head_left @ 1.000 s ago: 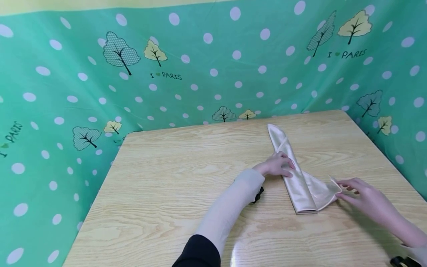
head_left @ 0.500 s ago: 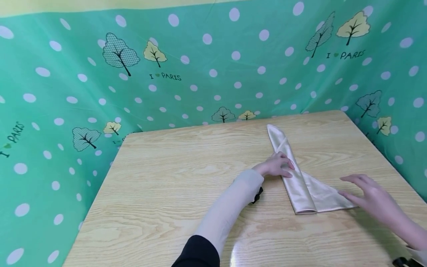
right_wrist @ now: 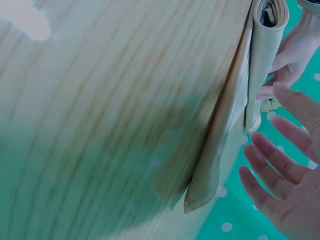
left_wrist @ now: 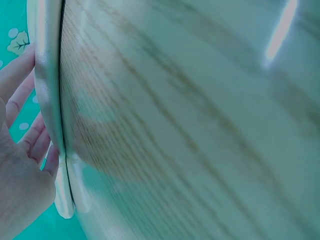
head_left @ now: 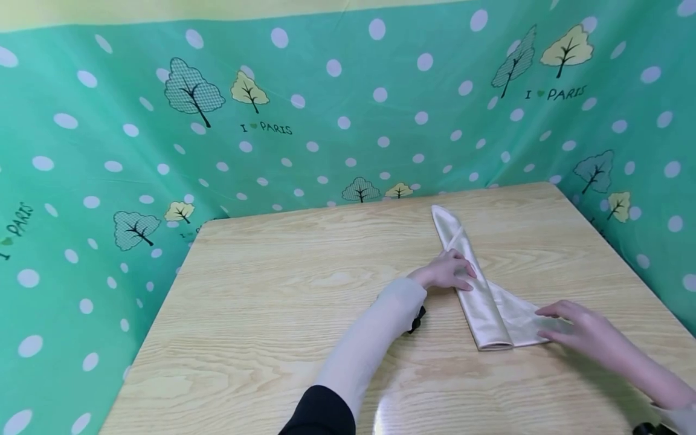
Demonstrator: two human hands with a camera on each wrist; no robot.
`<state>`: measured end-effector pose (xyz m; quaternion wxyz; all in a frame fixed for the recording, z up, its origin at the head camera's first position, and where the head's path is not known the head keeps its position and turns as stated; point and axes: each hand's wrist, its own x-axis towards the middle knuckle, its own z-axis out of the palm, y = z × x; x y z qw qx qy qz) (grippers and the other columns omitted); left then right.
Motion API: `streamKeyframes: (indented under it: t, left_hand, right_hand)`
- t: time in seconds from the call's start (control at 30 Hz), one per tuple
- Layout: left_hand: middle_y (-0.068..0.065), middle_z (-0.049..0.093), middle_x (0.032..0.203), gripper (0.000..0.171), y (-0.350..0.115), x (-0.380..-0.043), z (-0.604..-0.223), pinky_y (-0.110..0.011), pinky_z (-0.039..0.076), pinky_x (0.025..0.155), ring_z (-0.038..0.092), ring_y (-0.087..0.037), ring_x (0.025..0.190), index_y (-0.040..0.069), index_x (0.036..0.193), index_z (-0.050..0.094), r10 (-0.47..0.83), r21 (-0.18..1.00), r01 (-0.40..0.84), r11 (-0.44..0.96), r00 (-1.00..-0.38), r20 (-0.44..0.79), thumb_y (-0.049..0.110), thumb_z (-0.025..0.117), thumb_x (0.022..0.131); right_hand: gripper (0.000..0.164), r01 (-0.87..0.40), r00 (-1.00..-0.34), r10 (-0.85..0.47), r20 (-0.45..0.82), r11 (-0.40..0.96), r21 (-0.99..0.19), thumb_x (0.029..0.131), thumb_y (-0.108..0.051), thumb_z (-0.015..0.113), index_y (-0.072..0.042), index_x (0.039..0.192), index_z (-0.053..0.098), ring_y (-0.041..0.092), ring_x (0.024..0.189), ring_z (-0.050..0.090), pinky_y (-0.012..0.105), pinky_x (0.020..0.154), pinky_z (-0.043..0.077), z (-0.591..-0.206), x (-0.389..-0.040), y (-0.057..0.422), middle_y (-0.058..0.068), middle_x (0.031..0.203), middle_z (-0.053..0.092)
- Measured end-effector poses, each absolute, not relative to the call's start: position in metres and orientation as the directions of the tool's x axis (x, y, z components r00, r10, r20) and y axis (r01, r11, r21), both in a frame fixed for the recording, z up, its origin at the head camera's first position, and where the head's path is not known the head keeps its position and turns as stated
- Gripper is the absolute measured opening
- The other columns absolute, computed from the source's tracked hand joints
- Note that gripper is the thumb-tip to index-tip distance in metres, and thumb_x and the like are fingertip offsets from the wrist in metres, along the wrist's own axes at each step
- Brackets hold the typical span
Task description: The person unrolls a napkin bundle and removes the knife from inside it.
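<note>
A shiny pale satin cloth [head_left: 483, 311], rolled into a long narrow strip, lies slantwise on the right part of the table. From its lower right side a thin triangular flap [head_left: 513, 317] spreads flat. My left hand [head_left: 444, 270] rests with relaxed fingers on the middle of the strip; the left wrist view shows those fingers against the cloth's edge [left_wrist: 47, 80]. Over the flap's right corner, which it partly hides, hovers my right hand [head_left: 584, 329], fingers apart and nothing gripped. In the right wrist view, the roll's layered end [right_wrist: 270, 22] is visible beyond the flap [right_wrist: 217, 150].
The wood-grain table [head_left: 283, 302] runs under both arms. A green curtain [head_left: 304, 109] with white dots and printed trees hangs behind and along both sides. Glare [head_left: 380, 417] shows near the front.
My right hand has released the flap's corner, which now lies flat instead of raised. After lifting off to the right, the hand has come back lower over the flap. The left hand stays put.
</note>
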<state>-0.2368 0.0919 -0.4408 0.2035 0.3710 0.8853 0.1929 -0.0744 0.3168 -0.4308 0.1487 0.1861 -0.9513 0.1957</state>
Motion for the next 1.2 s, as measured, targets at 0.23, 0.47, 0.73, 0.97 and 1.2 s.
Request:
streamKeyframes:
  t: [0.23,0.47,0.73,0.97,1.2]
  left_hand:
    - [0.002,0.033,0.131,0.027,0.093,-0.237,-0.442,-0.026,0.023,0.099,0.028,-0.012,0.120,0.026,0.103,0.060,0.732,0.490,0.575,0.655,-0.644,-0.223,0.038,0.063,0.079]
    - [0.003,0.034,0.129,0.027,0.093,-0.237,-0.442,-0.024,0.023,0.097,0.028,-0.011,0.119,0.027,0.104,0.060,0.733,0.488,0.578,0.654,-0.644,-0.219,0.038,0.063,0.079]
    - [0.002,0.035,0.127,0.027,0.092,-0.238,-0.447,-0.021,0.024,0.095,0.030,-0.010,0.117,0.026,0.103,0.061,0.737,0.484,0.588,0.648,-0.645,-0.203,0.038,0.063,0.079]
    - [0.004,0.036,0.125,0.026,0.091,-0.237,-0.449,-0.022,0.024,0.095,0.031,-0.009,0.116,0.026,0.102,0.062,0.719,0.503,0.560,0.658,-0.666,-0.199,0.037,0.064,0.078]
    - [0.000,0.041,0.127,0.028,0.092,-0.231,-0.442,-0.022,0.026,0.096,0.034,-0.010,0.116,0.021,0.107,0.062,0.720,0.599,0.509,0.618,-0.673,-0.171,0.032,0.063,0.081]
  right_hand:
    - [0.035,-0.409,-0.900,-0.313,0.304,0.849,-0.336,0.056,-0.017,0.080,-0.010,0.086,0.065,0.003,0.073,0.054,0.026,0.059,0.046,-0.432,-0.075,0.314,-0.002,0.080,0.062]
    - [0.033,-0.445,-0.889,-0.356,0.288,0.819,-0.362,0.055,-0.020,0.081,-0.011,0.082,0.065,0.000,0.073,0.053,0.022,0.059,0.044,-0.438,-0.077,0.314,-0.005,0.078,0.060]
    - [0.032,-0.525,-0.850,-0.447,0.277,0.761,-0.382,0.053,-0.021,0.082,-0.011,0.077,0.064,-0.004,0.071,0.045,0.019,0.057,0.038,-0.449,-0.080,0.315,-0.010,0.077,0.053]
    - [0.029,-0.511,-0.859,-0.463,0.216,0.780,-0.360,0.056,-0.018,0.080,-0.018,0.077,0.060,-0.001,0.073,0.044,0.023,0.061,0.039,-0.449,-0.083,0.313,-0.015,0.080,0.048]
    - [0.030,-0.494,-0.869,-0.452,0.200,0.784,-0.377,0.058,-0.020,0.079,-0.019,0.077,0.055,0.001,0.072,0.040,0.024,0.060,0.036,-0.453,-0.084,0.313,-0.012,0.081,0.046]
